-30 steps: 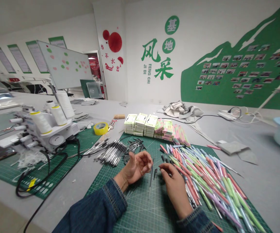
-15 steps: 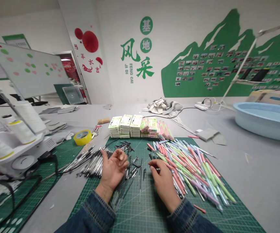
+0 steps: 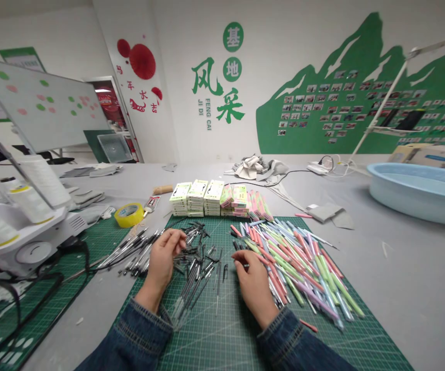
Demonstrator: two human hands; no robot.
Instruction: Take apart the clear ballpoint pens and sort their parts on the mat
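Note:
My left hand (image 3: 161,260) hovers over black pen parts (image 3: 195,275), its fingers curled together above the mat. Whatever may be in that grip is too small or hidden to see. Beside it lies a heap of clear and black pens (image 3: 139,252). My right hand (image 3: 255,283) is closed at the left edge of a pile of coloured pens (image 3: 303,263) in pink, green, blue and purple. Its thumb and forefinger are bent towards each other; a dark bit shows beneath them, but I cannot make out what they hold. A few thin refills (image 3: 218,283) lie between the hands.
The green cutting mat (image 3: 222,340) lies under everything. Stacked small boxes (image 3: 197,190) line its far edge, with yellow tape (image 3: 129,215) to their left. A sewing machine (image 3: 37,247) with thread cones stands left; a blue basin (image 3: 419,193) sits far right.
My left hand has shifted left and up, turning from a spread, upturned palm to curled fingers. The right hand keeps nearly the same pose near the coloured pens. The camera view has shifted slightly.

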